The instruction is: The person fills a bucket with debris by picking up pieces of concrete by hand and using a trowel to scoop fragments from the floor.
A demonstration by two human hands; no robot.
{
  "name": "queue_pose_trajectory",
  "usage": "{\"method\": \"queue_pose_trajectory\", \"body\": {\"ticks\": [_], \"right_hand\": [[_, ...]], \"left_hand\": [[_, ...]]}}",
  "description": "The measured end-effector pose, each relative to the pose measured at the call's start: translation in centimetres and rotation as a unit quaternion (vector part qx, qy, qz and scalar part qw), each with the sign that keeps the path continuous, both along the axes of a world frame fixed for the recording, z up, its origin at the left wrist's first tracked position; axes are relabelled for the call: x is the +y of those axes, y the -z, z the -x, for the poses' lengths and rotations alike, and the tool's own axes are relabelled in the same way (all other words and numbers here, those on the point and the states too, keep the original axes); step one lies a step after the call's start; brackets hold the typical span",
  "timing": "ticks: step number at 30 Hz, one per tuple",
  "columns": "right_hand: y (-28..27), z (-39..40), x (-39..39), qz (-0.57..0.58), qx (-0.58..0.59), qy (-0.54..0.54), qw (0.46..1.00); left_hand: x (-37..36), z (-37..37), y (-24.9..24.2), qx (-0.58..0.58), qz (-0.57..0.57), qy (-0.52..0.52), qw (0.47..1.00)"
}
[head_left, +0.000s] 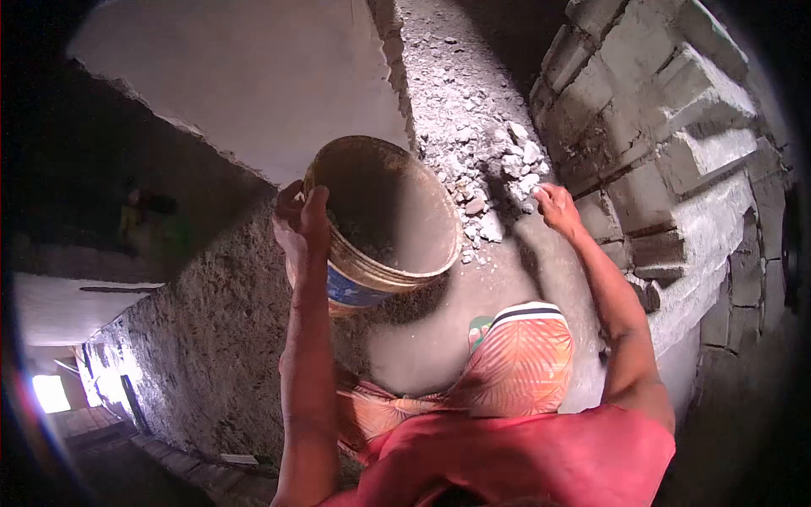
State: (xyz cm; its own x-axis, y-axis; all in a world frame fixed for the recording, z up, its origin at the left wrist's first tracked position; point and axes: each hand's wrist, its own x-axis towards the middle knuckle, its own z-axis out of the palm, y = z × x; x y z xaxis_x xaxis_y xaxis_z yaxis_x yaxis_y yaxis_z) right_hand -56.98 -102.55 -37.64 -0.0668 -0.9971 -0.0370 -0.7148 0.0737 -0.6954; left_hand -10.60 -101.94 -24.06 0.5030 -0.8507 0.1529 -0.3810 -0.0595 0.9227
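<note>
A worn round bucket (359, 291) with a blue patch on its side is tilted, its open mouth facing up toward the camera. My left hand (304, 221) grips its left rim, thumb at the edge. Inside, the bucket is mostly in shadow and shows no large pieces. My right hand (557, 209) reaches to the near edge of a pile of pale rubble (517, 160), its fingers bent and close together at a small chunk. Whether that chunk is held is too small to tell.
A broken block wall (634, 144) with jutting blocks rises on the right. A plastered wall (253, 76) stands at upper left, beside a strip of rubble-strewn floor (439, 68). My knee in patterned shorts (524, 363) and a green sandal (480, 328) are below the pile.
</note>
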Motion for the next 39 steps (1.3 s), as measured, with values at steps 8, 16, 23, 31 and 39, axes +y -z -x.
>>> {"method": "queue_pose_trajectory", "body": {"ticks": [8,16,23,31,39], "right_hand": [[-10.1,-13.8,3.5,0.052,0.098,-0.184,0.977],[-7.1,-6.7,7.8,0.062,-0.011,-0.013,0.998],[10.5,3.0,26.0,-0.182,0.044,0.156,0.970],[17.4,-2.5,0.8,-0.007,0.056,0.015,0.998],[20.5,-4.1,-7.1,0.103,-0.033,0.029,0.994]], "left_hand": [[0.7,1.8,-0.4,0.000,0.019,0.008,1.000],[1.5,-2.6,0.2,0.015,0.003,0.025,1.000],[4.7,-2.1,-3.1,0.091,-0.045,0.008,0.995],[1.4,-4.7,0.6,0.095,-0.006,0.035,0.995],[-0.4,-4.2,0.7,0.040,0.016,0.051,0.998]]}}
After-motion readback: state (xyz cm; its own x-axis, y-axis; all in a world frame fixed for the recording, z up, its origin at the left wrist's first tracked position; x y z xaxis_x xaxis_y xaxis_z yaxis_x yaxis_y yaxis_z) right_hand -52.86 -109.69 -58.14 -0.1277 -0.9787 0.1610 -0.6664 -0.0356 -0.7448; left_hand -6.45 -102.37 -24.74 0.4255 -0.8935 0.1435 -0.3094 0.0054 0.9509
